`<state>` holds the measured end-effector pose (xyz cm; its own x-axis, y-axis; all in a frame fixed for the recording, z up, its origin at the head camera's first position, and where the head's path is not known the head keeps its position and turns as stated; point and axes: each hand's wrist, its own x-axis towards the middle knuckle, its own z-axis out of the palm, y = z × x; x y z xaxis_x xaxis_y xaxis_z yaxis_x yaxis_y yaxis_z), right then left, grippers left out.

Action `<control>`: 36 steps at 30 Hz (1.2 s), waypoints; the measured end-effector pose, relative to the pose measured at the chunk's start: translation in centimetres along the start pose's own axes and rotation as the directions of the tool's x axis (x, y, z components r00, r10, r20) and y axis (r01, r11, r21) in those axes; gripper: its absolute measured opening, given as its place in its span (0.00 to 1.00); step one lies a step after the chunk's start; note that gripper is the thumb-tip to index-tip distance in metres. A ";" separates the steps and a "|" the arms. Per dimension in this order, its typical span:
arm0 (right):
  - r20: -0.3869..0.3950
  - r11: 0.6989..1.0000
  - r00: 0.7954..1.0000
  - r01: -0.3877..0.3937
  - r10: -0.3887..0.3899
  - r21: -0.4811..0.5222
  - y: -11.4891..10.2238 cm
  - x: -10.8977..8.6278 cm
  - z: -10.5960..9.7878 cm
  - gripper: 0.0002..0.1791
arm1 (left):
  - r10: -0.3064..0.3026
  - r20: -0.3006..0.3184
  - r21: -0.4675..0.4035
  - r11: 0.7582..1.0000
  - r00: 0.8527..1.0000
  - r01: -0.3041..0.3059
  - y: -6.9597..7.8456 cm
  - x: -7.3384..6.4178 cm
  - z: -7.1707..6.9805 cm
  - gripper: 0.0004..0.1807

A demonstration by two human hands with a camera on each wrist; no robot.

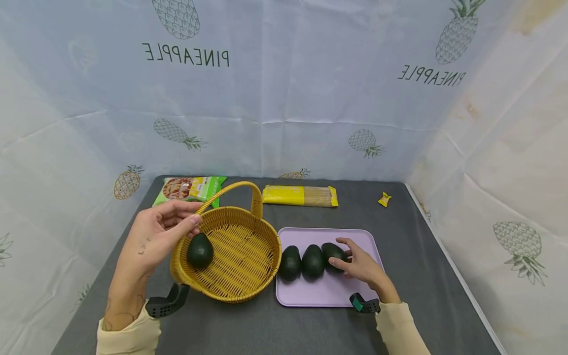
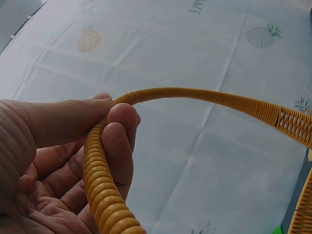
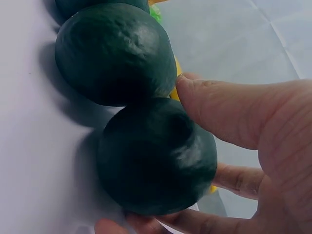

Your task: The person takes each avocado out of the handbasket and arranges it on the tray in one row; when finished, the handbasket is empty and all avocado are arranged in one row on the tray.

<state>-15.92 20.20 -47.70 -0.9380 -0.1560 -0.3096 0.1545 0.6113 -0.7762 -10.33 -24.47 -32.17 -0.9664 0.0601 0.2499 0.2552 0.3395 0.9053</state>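
My left hand (image 1: 153, 239) pinches the wrapped handle (image 2: 100, 178) of a yellow wicker basket (image 1: 241, 261) between thumb and fingers. One dark green avocado (image 1: 200, 252) lies at the left side inside the basket. To its right, a lilac tray (image 1: 317, 297) carries three more avocados in a row. My right hand (image 1: 364, 268) grips the rightmost avocado (image 3: 156, 158), thumb on one side and fingers around the other. Touching that one is the middle avocado (image 3: 117, 56); the leftmost avocado (image 1: 290, 264) sits by the tray's left edge.
Behind the basket lies a green and yellow food packet (image 1: 195, 187). A yellow pack of noodles (image 1: 299, 195) lies at the back middle, and a small yellow wrapped candy (image 1: 384, 199) at the back right. Pineapple-print cloth (image 1: 301, 98) walls the dark table.
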 end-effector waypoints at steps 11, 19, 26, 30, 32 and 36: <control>-0.036 0.975 0.989 0.134 -0.142 -0.176 -1.7 -0.1 -1.2 0.39 | 0.001 -0.006 0.003 1.000 1.000 -0.001 0.1 -0.1 -0.3 0.15; -0.067 0.938 0.964 0.230 -0.255 -0.259 -3.8 -0.4 -1.7 0.35 | -0.010 0.002 0.009 1.000 1.000 0.010 0.0 -0.1 -0.2 0.15; -0.067 0.915 0.946 0.286 -0.317 -0.284 -5.9 0.0 -1.3 0.32 | -0.014 -0.001 0.005 1.000 1.000 0.014 0.1 -0.1 -0.2 0.16; -0.036 0.917 0.942 0.315 -0.333 -0.244 -7.4 0.4 -0.7 0.31 | -0.015 -0.001 0.003 1.000 1.000 0.015 0.1 -0.1 -0.2 0.16; -0.013 0.923 0.943 0.324 -0.334 -0.210 -8.3 0.6 -0.3 0.30 | -0.013 -0.001 0.002 1.000 1.000 0.013 0.1 0.0 -0.1 0.16; 0.045 0.928 0.940 0.342 -0.340 -0.146 -9.8 0.8 0.6 0.28 | -0.003 0.003 0.001 1.000 1.000 0.003 0.0 0.0 -0.1 0.15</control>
<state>-18.00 13.56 -40.67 -0.9197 -0.3891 -0.0521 -0.2232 0.6274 -0.7460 -10.36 -24.53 -32.15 -0.9672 0.0616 0.2464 0.2524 0.3406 0.9057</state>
